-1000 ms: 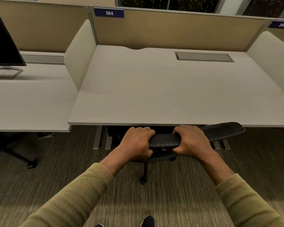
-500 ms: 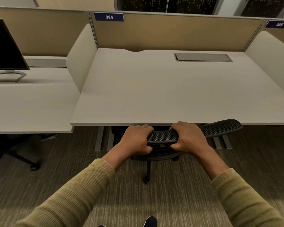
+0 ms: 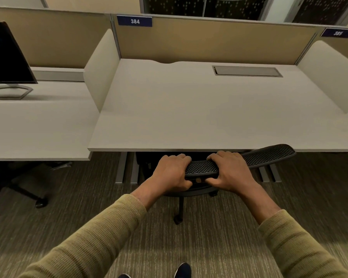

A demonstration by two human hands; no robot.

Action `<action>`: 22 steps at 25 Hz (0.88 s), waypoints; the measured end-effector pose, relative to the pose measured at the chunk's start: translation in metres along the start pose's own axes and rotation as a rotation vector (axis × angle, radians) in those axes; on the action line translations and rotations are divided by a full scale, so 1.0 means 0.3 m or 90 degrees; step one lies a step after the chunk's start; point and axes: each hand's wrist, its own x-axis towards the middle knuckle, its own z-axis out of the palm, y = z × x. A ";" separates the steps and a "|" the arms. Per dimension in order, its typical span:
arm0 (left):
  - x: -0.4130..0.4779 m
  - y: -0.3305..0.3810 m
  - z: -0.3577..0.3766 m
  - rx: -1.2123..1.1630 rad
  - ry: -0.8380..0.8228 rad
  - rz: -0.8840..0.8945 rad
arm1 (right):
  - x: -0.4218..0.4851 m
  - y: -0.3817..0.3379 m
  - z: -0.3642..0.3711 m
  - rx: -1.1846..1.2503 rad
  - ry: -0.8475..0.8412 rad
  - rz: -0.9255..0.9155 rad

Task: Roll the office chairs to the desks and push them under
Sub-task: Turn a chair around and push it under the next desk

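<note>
A: What's changed since a moment ago?

B: My left hand point(image 3: 172, 172) and right hand point(image 3: 228, 171) stay wrapped round the top of the chair's mesh back point(image 3: 267, 155), and it's nearer the table point(image 3: 189, 109) edge now.

A: Where's the chair?

B: Seat tucked under the table, one caster point(image 3: 177, 219) out on the carpet point(image 3: 68, 207).

A: Anything holding something further off?

B: A closed cable hatch point(image 3: 247, 71), contents hidden. Beyond, sign 384 point(image 3: 134, 21); a monitor point(image 3: 4, 57) left.
</note>
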 end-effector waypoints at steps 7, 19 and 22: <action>0.004 -0.015 -0.014 -0.009 0.041 -0.011 | 0.013 -0.002 -0.002 0.012 0.011 -0.018; -0.017 -0.060 -0.048 -0.009 0.075 -0.039 | 0.013 -0.047 -0.014 0.051 0.064 -0.059; -0.033 -0.067 -0.043 -0.025 0.089 -0.058 | -0.001 -0.064 -0.022 0.073 0.086 -0.072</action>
